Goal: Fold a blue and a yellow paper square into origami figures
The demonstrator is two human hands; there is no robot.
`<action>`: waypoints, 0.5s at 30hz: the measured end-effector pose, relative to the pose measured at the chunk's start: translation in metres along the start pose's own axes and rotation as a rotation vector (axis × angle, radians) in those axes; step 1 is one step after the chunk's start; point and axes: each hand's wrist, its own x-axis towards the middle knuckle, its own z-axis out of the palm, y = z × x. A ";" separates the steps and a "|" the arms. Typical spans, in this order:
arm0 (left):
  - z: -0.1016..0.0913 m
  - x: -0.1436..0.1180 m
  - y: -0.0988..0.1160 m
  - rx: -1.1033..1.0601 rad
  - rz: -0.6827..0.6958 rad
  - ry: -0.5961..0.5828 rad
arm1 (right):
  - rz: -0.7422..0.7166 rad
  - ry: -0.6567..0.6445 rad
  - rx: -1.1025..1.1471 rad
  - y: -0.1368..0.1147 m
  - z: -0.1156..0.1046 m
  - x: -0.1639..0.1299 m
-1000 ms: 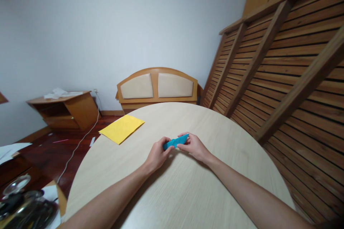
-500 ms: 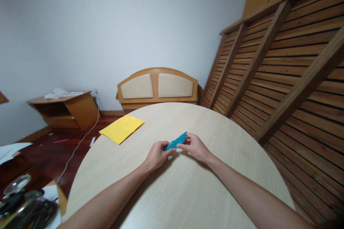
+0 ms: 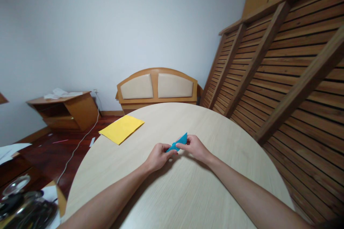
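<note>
A small piece of folded blue paper (image 3: 182, 141) is held between both hands just above the round table (image 3: 193, 189). One pointed corner of it sticks up toward the far right. My left hand (image 3: 158, 156) pinches its lower left end, thumb in front. My right hand (image 3: 196, 147) grips the right side, with the thumb pressed on the near face and the other fingers behind, partly hidden. Farther off on the left of the tabletop lies a flat yellow sheet or stack of paper (image 3: 122, 129), touched by neither hand.
Beyond the table stands a wooden headboard (image 3: 155, 86) against the wall. A slatted wooden frame (image 3: 268, 78) leans at the right. At the left are a low cabinet (image 3: 83, 112), a white cable (image 3: 77, 146) on the floor and a glass pot (image 3: 29, 200).
My right thumb has slid slightly left and up onto the middle of the blue paper. My left hand has shifted a little to the right. The yellow paper stays put.
</note>
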 end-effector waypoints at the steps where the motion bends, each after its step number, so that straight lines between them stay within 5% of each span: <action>1: 0.000 0.000 0.000 0.000 0.012 -0.002 | -0.003 -0.014 -0.007 0.000 0.000 0.000; 15: -0.003 -0.003 0.012 0.025 0.026 -0.037 | -0.058 0.009 -0.093 -0.004 -0.011 0.001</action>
